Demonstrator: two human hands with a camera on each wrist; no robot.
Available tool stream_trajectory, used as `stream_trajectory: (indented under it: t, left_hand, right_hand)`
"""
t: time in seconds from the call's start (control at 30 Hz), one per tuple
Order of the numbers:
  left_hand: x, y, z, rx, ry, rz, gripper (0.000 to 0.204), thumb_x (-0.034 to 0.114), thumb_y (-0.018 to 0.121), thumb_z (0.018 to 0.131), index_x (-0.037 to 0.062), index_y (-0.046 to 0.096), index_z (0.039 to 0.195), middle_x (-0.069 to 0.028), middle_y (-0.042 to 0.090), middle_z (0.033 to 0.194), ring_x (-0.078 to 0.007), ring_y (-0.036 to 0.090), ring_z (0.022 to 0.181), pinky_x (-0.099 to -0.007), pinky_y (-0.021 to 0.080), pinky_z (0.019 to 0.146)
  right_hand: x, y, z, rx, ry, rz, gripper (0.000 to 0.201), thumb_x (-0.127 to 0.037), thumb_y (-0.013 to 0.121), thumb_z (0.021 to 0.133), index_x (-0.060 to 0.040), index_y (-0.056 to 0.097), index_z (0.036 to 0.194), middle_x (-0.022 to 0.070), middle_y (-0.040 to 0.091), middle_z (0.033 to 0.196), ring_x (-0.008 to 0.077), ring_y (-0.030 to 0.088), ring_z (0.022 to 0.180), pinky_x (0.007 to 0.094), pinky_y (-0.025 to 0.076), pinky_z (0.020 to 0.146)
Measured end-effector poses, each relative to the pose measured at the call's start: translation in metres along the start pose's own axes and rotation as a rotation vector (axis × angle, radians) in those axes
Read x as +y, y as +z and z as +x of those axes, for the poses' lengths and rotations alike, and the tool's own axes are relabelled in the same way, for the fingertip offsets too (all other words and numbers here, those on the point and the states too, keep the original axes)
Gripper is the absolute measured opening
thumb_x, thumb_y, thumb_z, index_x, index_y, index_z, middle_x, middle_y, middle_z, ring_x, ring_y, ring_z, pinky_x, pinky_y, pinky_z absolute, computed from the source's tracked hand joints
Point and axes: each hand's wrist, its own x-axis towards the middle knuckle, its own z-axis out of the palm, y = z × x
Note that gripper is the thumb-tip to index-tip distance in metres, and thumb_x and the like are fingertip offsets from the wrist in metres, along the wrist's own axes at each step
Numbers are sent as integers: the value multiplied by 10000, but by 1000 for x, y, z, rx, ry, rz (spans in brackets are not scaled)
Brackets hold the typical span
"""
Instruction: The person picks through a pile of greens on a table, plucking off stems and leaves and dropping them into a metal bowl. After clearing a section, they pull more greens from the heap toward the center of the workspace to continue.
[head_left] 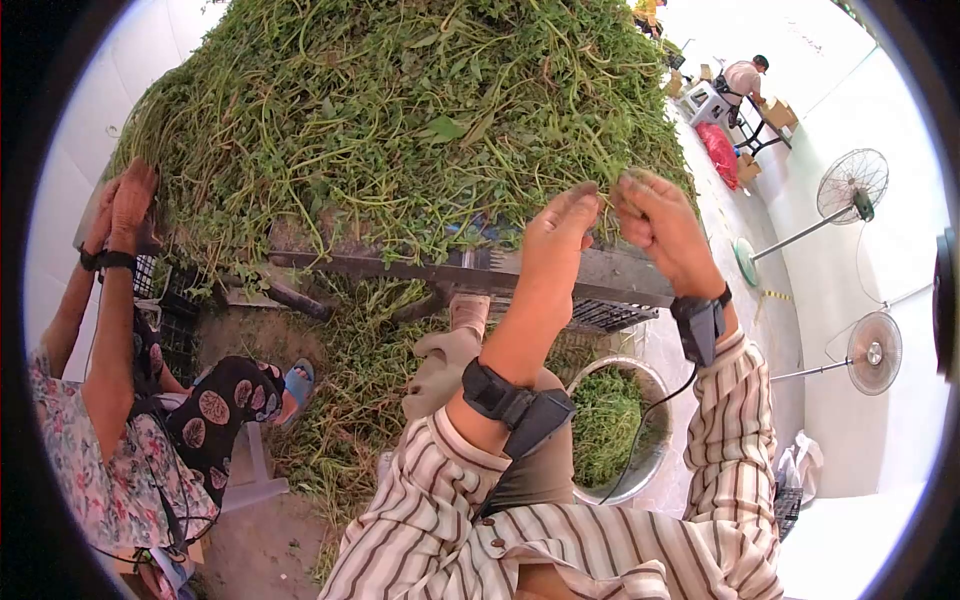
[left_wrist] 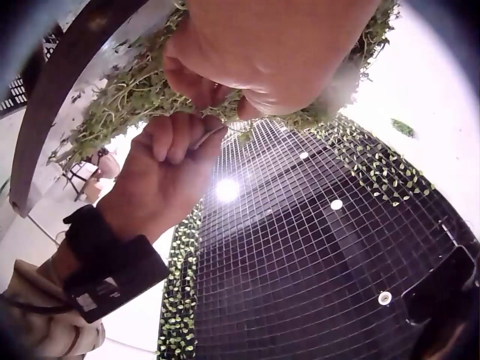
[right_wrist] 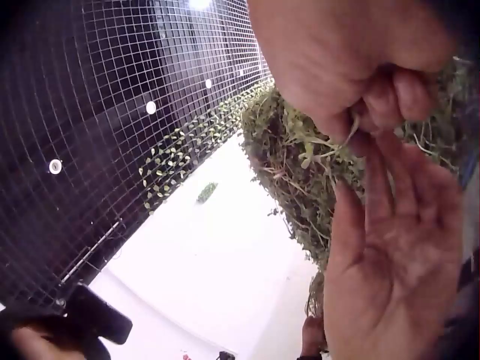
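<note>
A large heap of leafy green stems (head_left: pixel 400 130) covers the table in front of me. At its near right edge, my right hand (head_left: pixel 665 225) pinches a thin green sprig (right_wrist: pixel 324 150) between thumb and curled fingers. Facing it is my left hand (head_left: pixel 562 240), its fingertips close to the right hand's. In the right wrist view the left hand (right_wrist: pixel 394 247) shows its palm, fingers fairly straight and thumb apart from them. The left wrist view has the right hand (left_wrist: pixel 169 154) with its fingers curled in, just below the left hand (left_wrist: pixel 262 52).
The table's dark front edge (head_left: pixel 400 268) runs below my hands. A round metal tub (head_left: pixel 655 440) of greens stands by my knee. Loose stems (head_left: pixel 340 400) litter the floor. Another person's hands (head_left: pixel 130 200) touch the heap at left. Fans (head_left: pixel 873 352) stand at right.
</note>
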Motion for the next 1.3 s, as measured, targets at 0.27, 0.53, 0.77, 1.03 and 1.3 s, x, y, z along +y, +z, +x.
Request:
stream_trajectory:
  t: [0.27, 0.53, 0.77, 1.03, 1.3]
  left_hand:
    - [-2, -2, -1, -19, 77, -74, 215, 196, 578, 874, 68, 638, 1037, 16, 617, 944, -79, 530, 864, -235, 406, 751]
    - [2, -7, 2, 141, 192, -159, 216, 182, 656, 828, 50, 655, 1000, 29, 626, 891, -45, 497, 727, -195, 413, 643]
    - [-4, 0, 1, 109, 138, -122, 216, 165, 668, 816, 37, 655, 989, 18, 636, 895, -46, 486, 698, -187, 406, 612]
    - [-2, -5, 2, 99, 172, -152, 220, 156, 657, 826, 12, 647, 992, 2, 640, 912, -44, 476, 662, -189, 396, 598]
    - [9, -12, 3, 138, 202, -133, 211, 142, 660, 821, -2, 651, 975, -28, 652, 915, -53, 448, 590, -196, 383, 556]
  right_hand:
    - [24, 14, -25, -65, 69, 0, 145, -191, 537, 904, -55, 578, 877, -67, 397, 594, 14, 305, 456, 181, 221, 402]
    - [22, -4, -26, 243, -121, 84, 221, -198, 506, 915, -4, 609, 932, -57, 408, 623, 25, 325, 460, 184, 245, 403]
    - [5, 25, -39, 229, -159, -314, 172, -125, 571, 854, -19, 633, 975, -43, 454, 667, 31, 382, 512, 188, 302, 455]
    - [14, 33, -32, 250, -456, -688, 128, -50, 622, 776, 2, 603, 891, 3, 483, 703, 61, 418, 621, 209, 357, 553]
    - [26, -2, -46, 383, -192, -654, 94, -60, 598, 800, -3, 600, 874, 12, 516, 719, 67, 425, 624, 215, 360, 550]
